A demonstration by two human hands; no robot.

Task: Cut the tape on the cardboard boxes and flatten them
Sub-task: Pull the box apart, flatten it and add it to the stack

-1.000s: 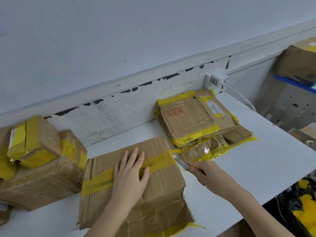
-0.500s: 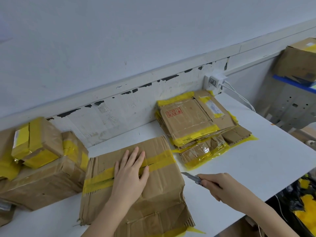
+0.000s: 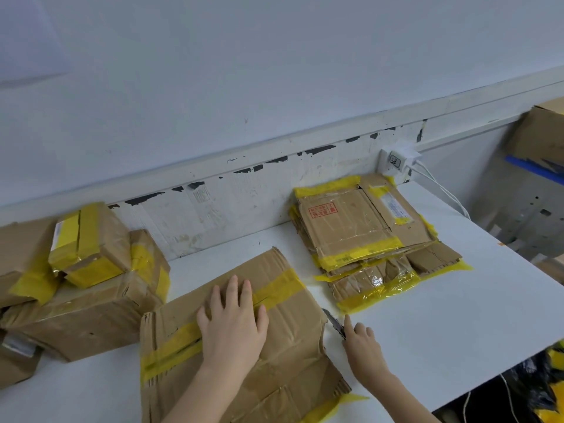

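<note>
A flattened cardboard box (image 3: 293,355) with a strip of yellow tape (image 3: 171,346) across it lies on the white table (image 3: 457,315) in front of me. My left hand (image 3: 233,326) presses flat on it with straight fingers. My right hand (image 3: 361,346) grips a utility knife (image 3: 333,322) at the box's right edge, blade pointing away from me. A stack of flattened boxes (image 3: 360,233) lies at the back right. Several taped, uncut boxes (image 3: 82,279) are piled at the left.
A white power adapter (image 3: 396,160) with white cables (image 3: 442,190) sits on the wall behind the flat stack. A blue shelf with a cardboard box (image 3: 540,138) stands at the far right. Dark bags with yellow (image 3: 549,389) lie below the table's right edge.
My right hand with the knife pulled back from the flat stack toward me, then came to the right edge of the box under my left hand. The left hand stayed put.
</note>
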